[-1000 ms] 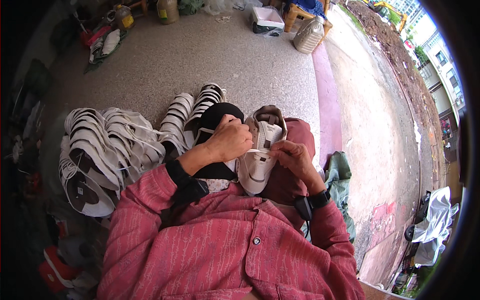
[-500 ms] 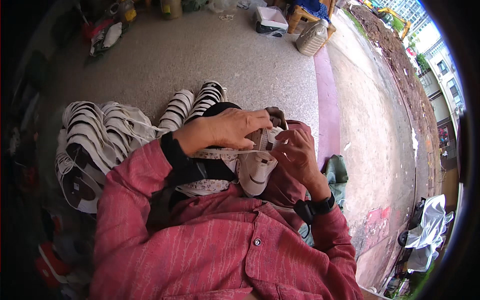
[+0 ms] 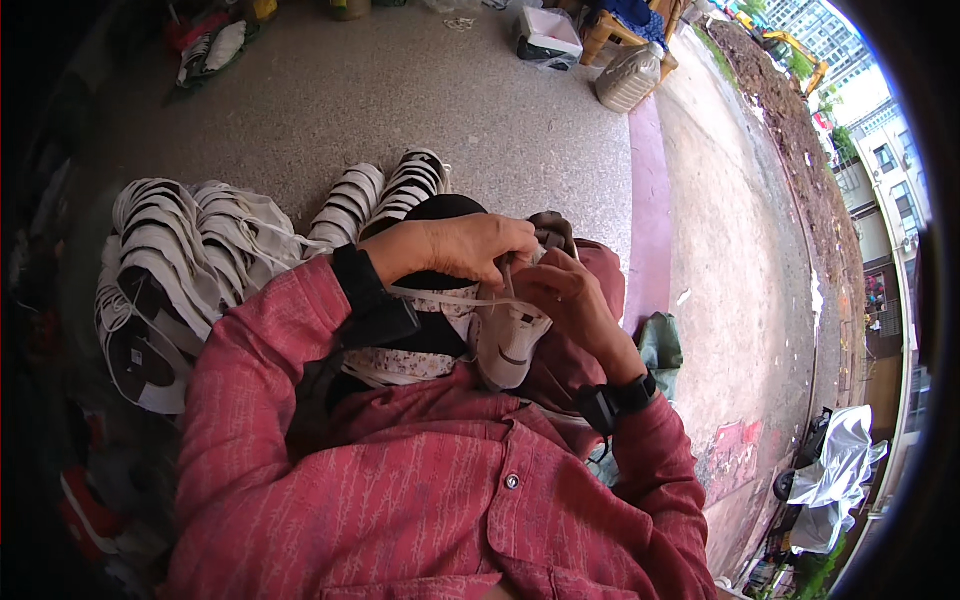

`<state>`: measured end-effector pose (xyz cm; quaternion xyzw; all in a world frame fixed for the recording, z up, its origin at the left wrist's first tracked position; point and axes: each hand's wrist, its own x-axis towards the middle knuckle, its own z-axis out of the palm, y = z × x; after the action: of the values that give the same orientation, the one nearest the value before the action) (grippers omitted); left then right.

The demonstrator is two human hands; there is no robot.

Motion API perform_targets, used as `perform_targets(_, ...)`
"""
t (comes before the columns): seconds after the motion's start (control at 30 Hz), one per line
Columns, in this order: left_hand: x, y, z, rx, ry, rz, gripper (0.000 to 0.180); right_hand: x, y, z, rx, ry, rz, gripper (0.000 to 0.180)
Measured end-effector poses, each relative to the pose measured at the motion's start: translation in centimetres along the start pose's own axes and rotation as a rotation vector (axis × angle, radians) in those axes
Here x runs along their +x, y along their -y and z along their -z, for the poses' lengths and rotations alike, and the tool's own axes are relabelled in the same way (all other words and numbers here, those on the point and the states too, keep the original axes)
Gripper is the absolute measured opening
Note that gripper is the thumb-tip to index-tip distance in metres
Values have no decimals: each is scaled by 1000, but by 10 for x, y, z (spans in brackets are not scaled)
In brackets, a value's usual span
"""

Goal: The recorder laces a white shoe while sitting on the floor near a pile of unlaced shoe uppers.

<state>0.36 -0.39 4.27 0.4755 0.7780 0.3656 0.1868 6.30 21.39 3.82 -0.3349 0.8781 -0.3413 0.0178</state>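
A white and beige shoe [image 3: 505, 350] rests on my lap, its toe toward me and its brown-lined opening at the far end. My left hand [image 3: 470, 245] is over the lacing area, thumb and fingers pinched on a pale shoelace [image 3: 450, 297]. The lace stretches loosely across the shoe from the left toward my right hand. My right hand [image 3: 575, 295] bends in from the right, its fingers curled close to the left fingertips. What those right fingers hold is hidden. Under the lace, a black and floral cloth-covered thing [image 3: 400, 362] lies left of the shoe.
Nested rows of white and black shoe uppers [image 3: 165, 260] stand at the left, with more rows [image 3: 350, 205] ahead. Farther off are a lined white bin [image 3: 550, 38], a large plastic jug [image 3: 630, 80] and a wooden chair [image 3: 608, 35]. Green cloth [image 3: 660, 343] lies right of my lap.
My hands have come closer together over the shoe. The right fingers, spread before, are now curled inward. The lace now hangs in a looser curve. The view has shifted slightly.
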Motion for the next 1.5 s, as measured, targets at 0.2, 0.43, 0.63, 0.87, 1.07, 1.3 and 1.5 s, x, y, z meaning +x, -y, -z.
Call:
perform_targets(0.2, -4, 10, -9, -64, -98, -81, 29, 9, -1, -11, -4, -50, 108, 14)
perform_targets(0.43, -13, -20, -5, -136, -60, 66, 30, -5, -28, 53, -375, -324, -109, 14)
perform_targets(0.63, -6, -28, -33, 180, -187, 118, 24, -10, 6, 30, 1095, -133, -459, 21)
perform_targets(0.87, 0, -21, -14, -278, 1, 215, 20, -48, -123, 87, 1273, -504, 4, 20)
perform_targets(1.07, -6, -19, -2, -325, 122, 231, 22, -97, -99, 155, 1050, -973, -365, 16)
perform_targets(1.3, 0, -21, 4, -302, 173, 255, 22, -25, -11, 48, 109, -218, -6, 44)
perform_targets(1.5, 2, -18, 5, -288, 173, 233, 21, 0, -26, 34, -399, -81, 434, 19)
